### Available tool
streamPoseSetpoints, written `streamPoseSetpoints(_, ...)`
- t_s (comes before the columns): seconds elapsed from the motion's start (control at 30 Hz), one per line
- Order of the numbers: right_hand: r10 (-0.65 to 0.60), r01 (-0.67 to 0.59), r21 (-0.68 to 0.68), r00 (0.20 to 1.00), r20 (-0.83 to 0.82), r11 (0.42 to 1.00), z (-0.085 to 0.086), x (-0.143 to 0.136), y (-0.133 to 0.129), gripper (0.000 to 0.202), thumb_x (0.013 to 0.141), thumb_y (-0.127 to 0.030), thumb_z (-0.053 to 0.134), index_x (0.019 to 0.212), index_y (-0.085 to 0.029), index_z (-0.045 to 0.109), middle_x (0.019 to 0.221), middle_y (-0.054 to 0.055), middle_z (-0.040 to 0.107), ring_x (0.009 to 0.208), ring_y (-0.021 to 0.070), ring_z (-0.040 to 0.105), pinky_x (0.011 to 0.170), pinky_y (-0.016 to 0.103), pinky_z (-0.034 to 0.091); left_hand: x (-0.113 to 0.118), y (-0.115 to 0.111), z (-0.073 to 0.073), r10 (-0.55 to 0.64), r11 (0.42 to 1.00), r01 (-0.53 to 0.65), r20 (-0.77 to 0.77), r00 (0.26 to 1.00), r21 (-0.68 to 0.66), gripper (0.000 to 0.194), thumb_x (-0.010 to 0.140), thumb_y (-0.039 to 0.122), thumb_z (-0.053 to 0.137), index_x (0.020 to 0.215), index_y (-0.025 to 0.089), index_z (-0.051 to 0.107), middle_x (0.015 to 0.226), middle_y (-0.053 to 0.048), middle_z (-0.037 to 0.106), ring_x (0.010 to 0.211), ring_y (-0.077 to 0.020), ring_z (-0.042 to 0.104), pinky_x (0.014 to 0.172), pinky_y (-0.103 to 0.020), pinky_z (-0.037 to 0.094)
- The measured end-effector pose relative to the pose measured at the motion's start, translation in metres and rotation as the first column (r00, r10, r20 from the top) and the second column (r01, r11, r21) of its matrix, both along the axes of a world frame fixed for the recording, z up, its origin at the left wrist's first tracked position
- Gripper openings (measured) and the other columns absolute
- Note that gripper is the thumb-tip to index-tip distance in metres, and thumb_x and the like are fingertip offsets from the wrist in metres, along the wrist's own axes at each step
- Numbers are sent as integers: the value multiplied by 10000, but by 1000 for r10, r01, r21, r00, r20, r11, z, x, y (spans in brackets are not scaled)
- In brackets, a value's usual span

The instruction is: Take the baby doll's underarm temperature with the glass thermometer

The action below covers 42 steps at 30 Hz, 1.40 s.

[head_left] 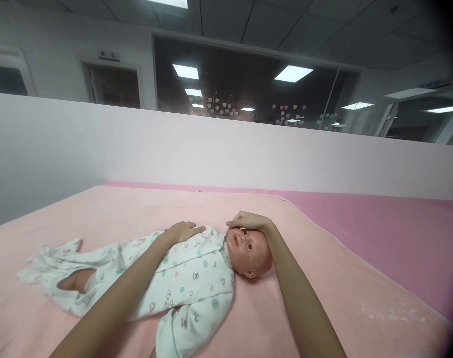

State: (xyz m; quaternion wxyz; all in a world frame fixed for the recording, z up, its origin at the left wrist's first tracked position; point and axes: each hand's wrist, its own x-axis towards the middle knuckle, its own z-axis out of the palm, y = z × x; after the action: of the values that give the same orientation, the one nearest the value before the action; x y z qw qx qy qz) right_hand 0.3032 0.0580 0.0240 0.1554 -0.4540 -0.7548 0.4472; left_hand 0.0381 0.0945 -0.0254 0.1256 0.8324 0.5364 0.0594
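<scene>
A baby doll [252, 251] lies on its back across the pink blanket, its head to the right and its legs to the left. It wears a white printed romper [191, 278] with a gap near the legs. My left hand [183, 231] rests on the doll's far side at the chest, fingers stretched out over the cloth. Around the far side of the doll's head curves my right hand [248, 220], its fingers bent by the cheek. The fingertips of this hand are partly hidden, and its wrist passes over the top of the head.
The pink blanket [330, 293] covers a padded surface. A brighter pink mat [390, 233] shows along the right and back edges. Behind stands a low white partition [211, 149], with a large window [241, 84] and a doorway [116, 87] beyond.
</scene>
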Motion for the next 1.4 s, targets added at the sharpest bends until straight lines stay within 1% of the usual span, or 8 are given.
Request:
streamPoseSetpoints(0.07,-8,8,-5,1000,6,1000,-1,0,0,443,671,-524,602,764,-101,695,767,61,684,757,180,583,660,250,429,0,0,0,4,1000,-4,5,1000,0,708,727,716,200,989,203,611,1073,-108,626,960,-291,560,820,-363,378)
streamPoseSetpoints(0.27,5,-8,-32,994,-112,999,-3,0,0,388,687,-464,615,896,-143,681,1011,66,650,908,173,567,692,224,429,0,-1,0,12,1000,-12,2,1000,-2,726,721,722,204,1039,201,596,1113,-113,606,991,-298,546,839,-367,372)
streamPoseSetpoints(0.47,12,-12,11,1000,-6,1000,-4,-1,5,461,713,-508,571,901,-102,681,890,84,678,750,149,573,628,235,418,1,-2,1,8,1000,-8,2,1000,4,733,715,729,200,1029,202,603,1105,-112,610,982,-299,552,830,-364,380)
streamPoseSetpoints(0.63,18,-14,44,997,-73,999,-2,-1,3,415,680,-464,624,950,-153,670,995,66,656,871,161,576,733,237,435,1,-3,2,0,1000,0,11,1000,3,728,718,730,202,1009,201,608,1088,-111,617,967,-294,556,824,-359,384)
streamPoseSetpoints(0.83,12,-11,8,999,-35,1000,-2,1,2,480,664,-549,596,775,-94,700,825,86,688,798,197,595,709,273,441,0,-2,1,18,1000,-18,13,1000,-1,726,716,729,199,1000,203,611,1083,-110,622,965,-296,560,820,-365,382)
streamPoseSetpoints(1.07,-6,10,31,993,-119,999,-3,0,1,460,632,-531,632,846,-128,696,977,85,663,912,194,578,763,257,427,0,-1,0,26,1000,-26,13,1000,-8,728,712,729,206,1028,205,601,1101,-112,611,980,-304,551,832,-375,377)
streamPoseSetpoints(1.27,-3,3,7,998,-62,1000,-4,2,3,475,649,-541,616,727,-79,697,710,75,682,670,164,584,628,257,428,0,-2,0,19,1000,-19,21,1000,-8,747,704,745,197,1004,200,610,1076,-114,622,961,-302,558,819,-369,382)
streamPoseSetpoints(1.4,-31,24,-55,990,-138,998,-2,-2,-1,425,660,-503,629,779,-101,697,858,85,685,809,181,600,730,262,444,-1,-2,0,12,1000,-12,26,1000,-9,735,709,738,200,991,201,615,1078,-111,623,961,-298,559,820,-363,377)
